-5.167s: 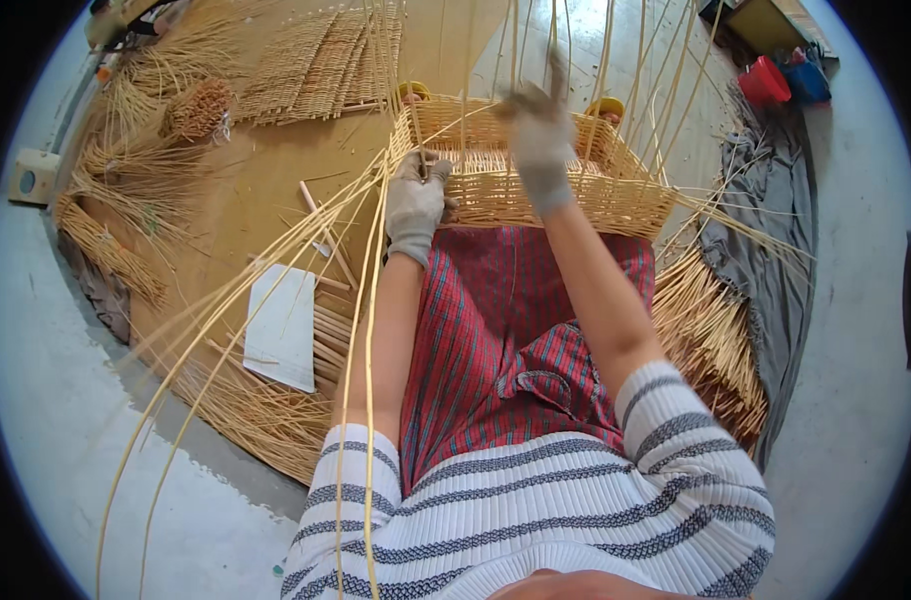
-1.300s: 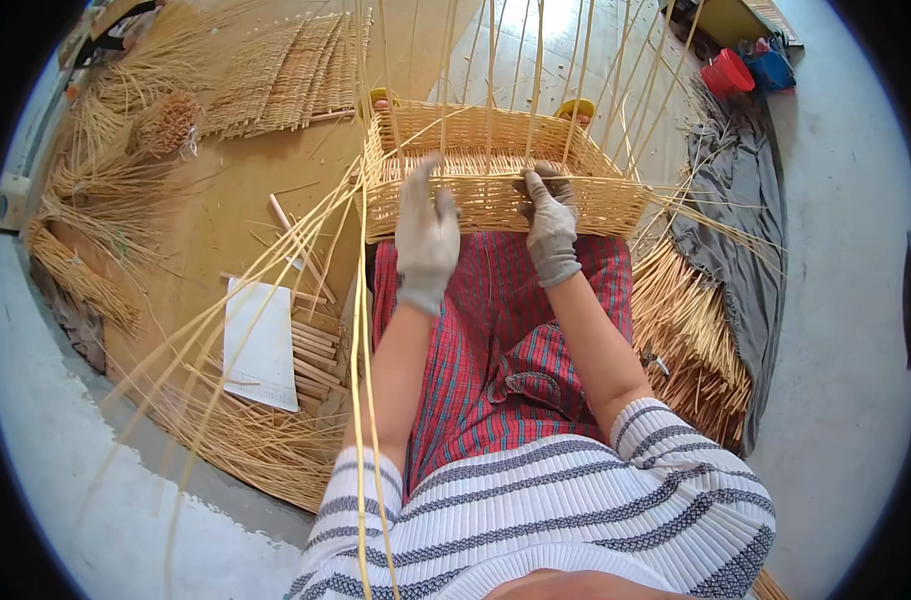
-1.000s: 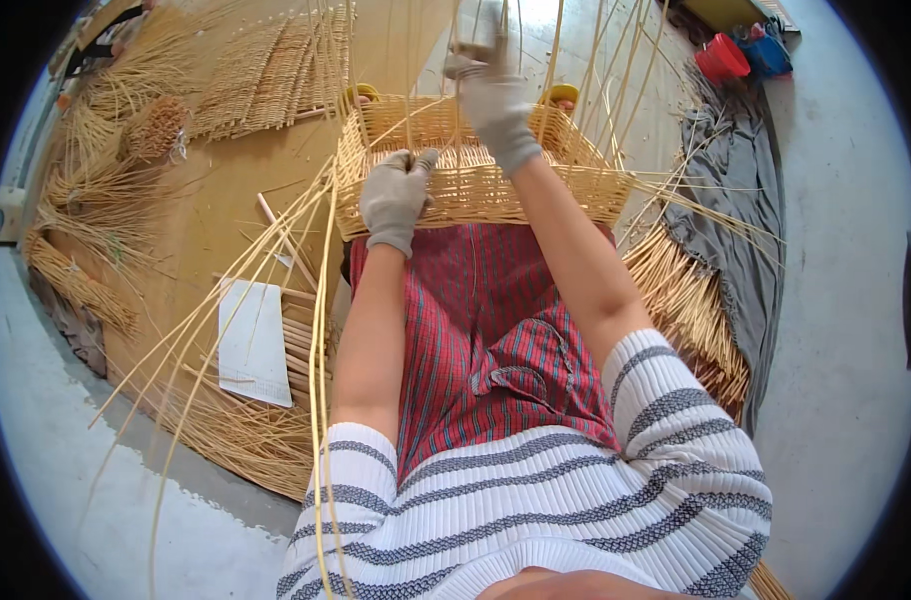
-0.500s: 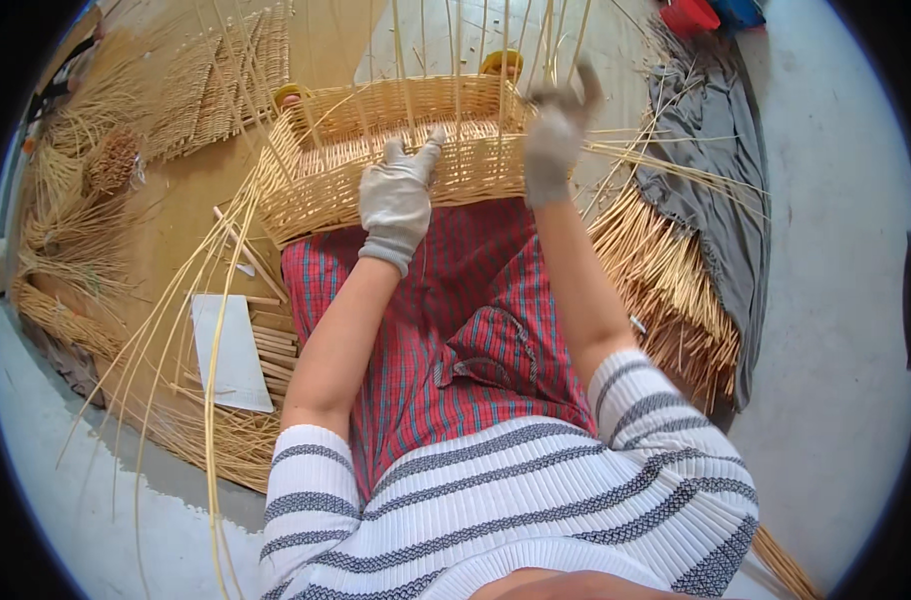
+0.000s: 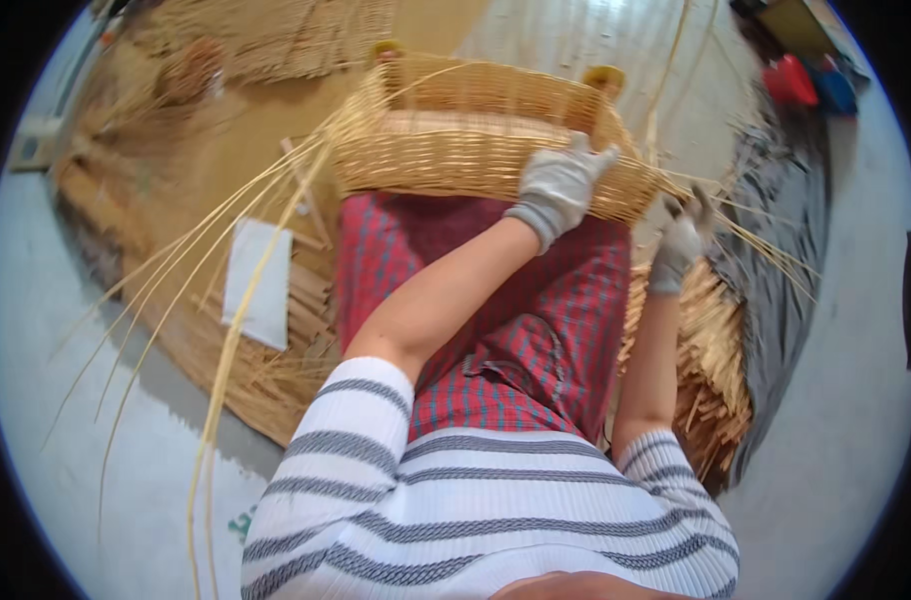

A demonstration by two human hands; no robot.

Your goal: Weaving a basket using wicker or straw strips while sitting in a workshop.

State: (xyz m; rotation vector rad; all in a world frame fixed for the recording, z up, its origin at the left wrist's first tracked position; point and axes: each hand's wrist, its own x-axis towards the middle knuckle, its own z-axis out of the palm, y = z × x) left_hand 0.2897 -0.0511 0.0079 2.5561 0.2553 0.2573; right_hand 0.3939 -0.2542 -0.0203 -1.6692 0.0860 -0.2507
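Note:
A woven wicker basket (image 5: pixel 426 160) rests on my lap over a red checked apron (image 5: pixel 476 270). My left hand (image 5: pixel 558 190), in a pale knitted glove, grips the near wall toward its right end, fingers at the rim. Past the basket's right corner, my gloved right hand (image 5: pixel 684 238) is raised beside loose strands (image 5: pixel 766 245), its dark-tipped fingers apart. Whether it touches a strand is unclear through the blur. Long strands (image 5: pixel 241 320) trail from the left corner toward me. The far corners carry small yellow-rimmed round objects (image 5: pixel 604 78).
Cut wicker rods (image 5: pixel 706 370) lie in a bundle at the right, partly under grey cloth (image 5: pixel 781 290). A white sheet (image 5: pixel 257 282) lies at the left near wooden sticks (image 5: pixel 311 300). Woven panels (image 5: pixel 306 35) lie at the back left; a red container (image 5: pixel 791 80) stands far right.
My right hand has come down from the upright rods to beside the right corner strands. The left hand has shifted right along the near wall. The whole view has swung, placing the basket further right.

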